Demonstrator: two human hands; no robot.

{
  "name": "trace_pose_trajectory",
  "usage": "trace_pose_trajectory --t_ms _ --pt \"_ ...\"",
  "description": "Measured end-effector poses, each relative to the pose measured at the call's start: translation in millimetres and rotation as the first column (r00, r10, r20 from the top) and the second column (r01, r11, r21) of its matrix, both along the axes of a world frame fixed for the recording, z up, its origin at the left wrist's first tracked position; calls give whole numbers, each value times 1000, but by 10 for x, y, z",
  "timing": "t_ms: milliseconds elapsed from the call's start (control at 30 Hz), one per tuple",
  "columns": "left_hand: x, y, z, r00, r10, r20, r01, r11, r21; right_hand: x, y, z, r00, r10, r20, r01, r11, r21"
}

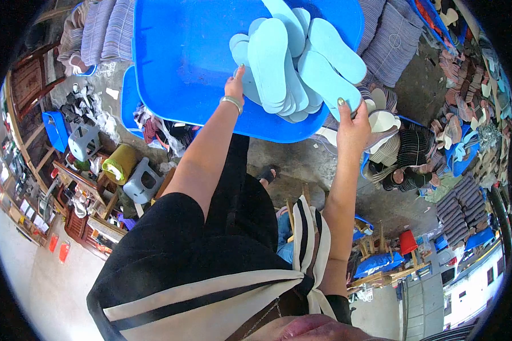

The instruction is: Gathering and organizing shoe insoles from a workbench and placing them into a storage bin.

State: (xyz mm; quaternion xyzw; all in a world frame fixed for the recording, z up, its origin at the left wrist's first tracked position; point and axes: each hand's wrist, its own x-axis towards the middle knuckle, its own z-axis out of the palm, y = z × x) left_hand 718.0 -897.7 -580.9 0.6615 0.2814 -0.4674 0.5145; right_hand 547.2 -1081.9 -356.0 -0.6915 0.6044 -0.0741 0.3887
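Observation:
A loose pile of pale blue shoe insoles [268,62] lies in and over the right part of a large blue plastic tub [182,68]. My right hand [355,128] pinches the heel end of one insole [327,74] at the tub's near right rim, thumb on top and the other fingers mostly hidden beneath. At the pile's left edge, my left hand [235,88] is closed on the side of the insoles, its thumb showing and its other fingers hidden. A bracelet circles the left wrist.
Bundles of striped grey sole material [393,42] stand behind and beside the tub. To the right, more tied stacks [415,148] and heaps of cut pieces [463,96] cover the floor. Grey plastic stools [143,181] and a yellow roll [119,163] are at the left.

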Motion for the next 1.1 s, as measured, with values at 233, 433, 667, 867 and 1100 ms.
trace_pose_trajectory --t_ms 233,433,667,867,1100 --pt "-341 -16 218 832 363 -420 -528 749 -400 -16 66 -16 999 45 -18 -45 999 8" --pt "-509 16 126 835 340 -433 -493 811 -315 0 255 101 996 31 78 -35 998 53" --pt "-590 -105 382 755 405 -516 -635 648 -421 -141 457 137 988 -41 148 33 998 58" --pt "-636 91 569 895 279 -349 -414 811 -413 -132 687 480 985 122 125 -117 992 -45" --pt "-68 516 901 934 242 -263 -348 780 -520 84 1330 941 919 334 210 -277 925 -261"
